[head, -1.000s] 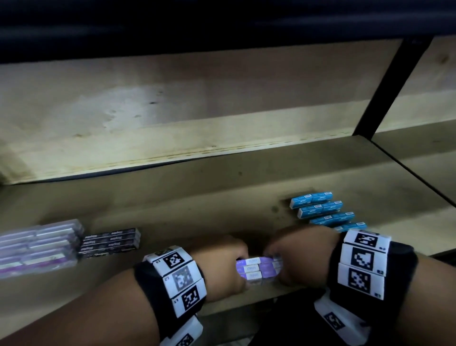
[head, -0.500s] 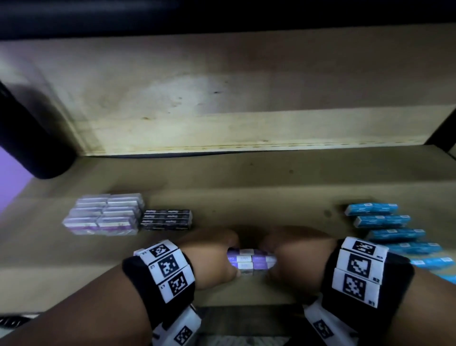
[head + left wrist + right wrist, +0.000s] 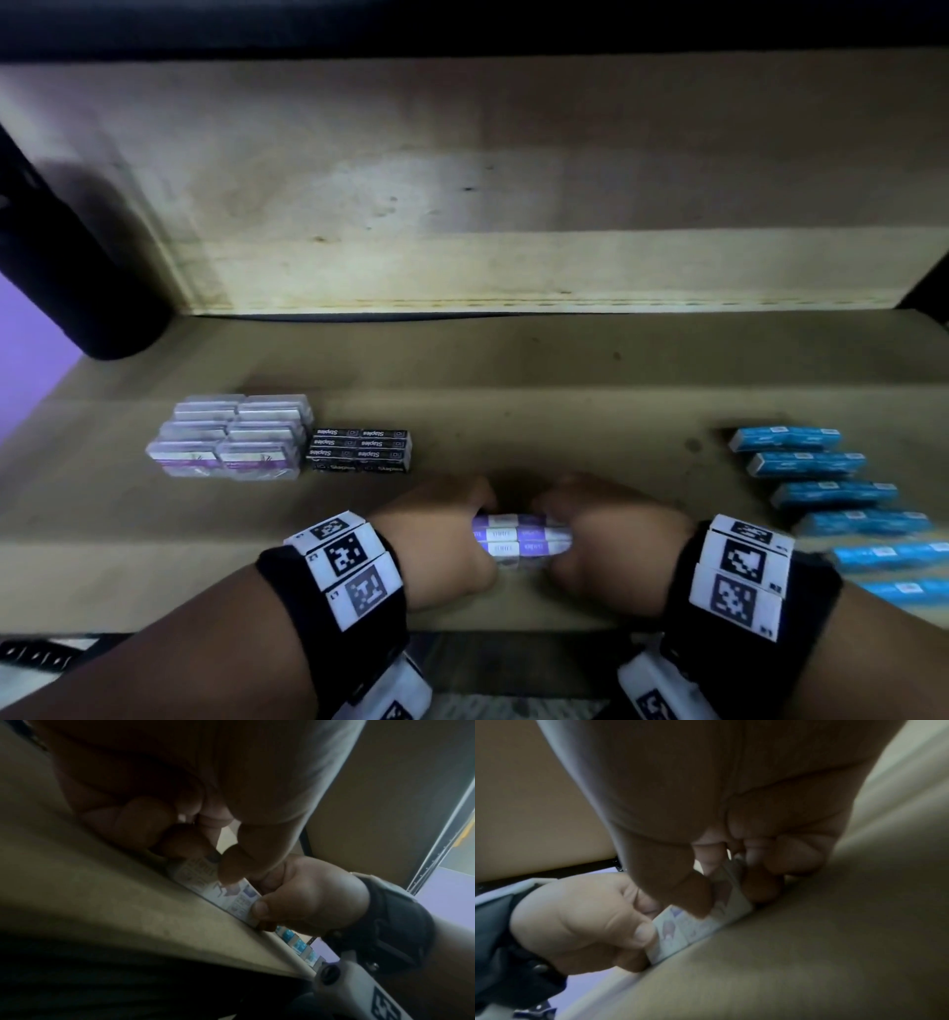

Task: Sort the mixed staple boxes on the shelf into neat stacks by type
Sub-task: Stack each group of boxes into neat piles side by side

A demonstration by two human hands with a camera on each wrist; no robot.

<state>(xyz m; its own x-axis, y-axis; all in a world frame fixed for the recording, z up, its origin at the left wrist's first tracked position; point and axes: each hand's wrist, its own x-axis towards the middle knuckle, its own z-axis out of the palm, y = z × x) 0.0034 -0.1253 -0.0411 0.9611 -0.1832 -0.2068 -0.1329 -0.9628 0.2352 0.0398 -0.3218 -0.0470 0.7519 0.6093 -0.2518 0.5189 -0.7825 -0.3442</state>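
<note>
Held stack: we see a small stack of purple-and-white cardboard staple boxes (image 3: 521, 540) near the front edge of the tan wooden shelf (image 3: 513, 370), resting on the board.
Left hand: our left hand (image 3: 441, 539) grips the stack's left end, fingers (image 3: 639, 933) curled round it.
Right hand: our right hand (image 3: 606, 545) grips the right end the same way, thumb on the near face.
Left group: pale lilac-and-white staple boxes (image 3: 231, 437) sit stacked in a block, with black staple boxes marked "Staples" (image 3: 359, 451) just beside them on the right.
Right group: flat blue staple boxes (image 3: 832, 493) lie in a staggered row, well apart from the held stack.
</note>
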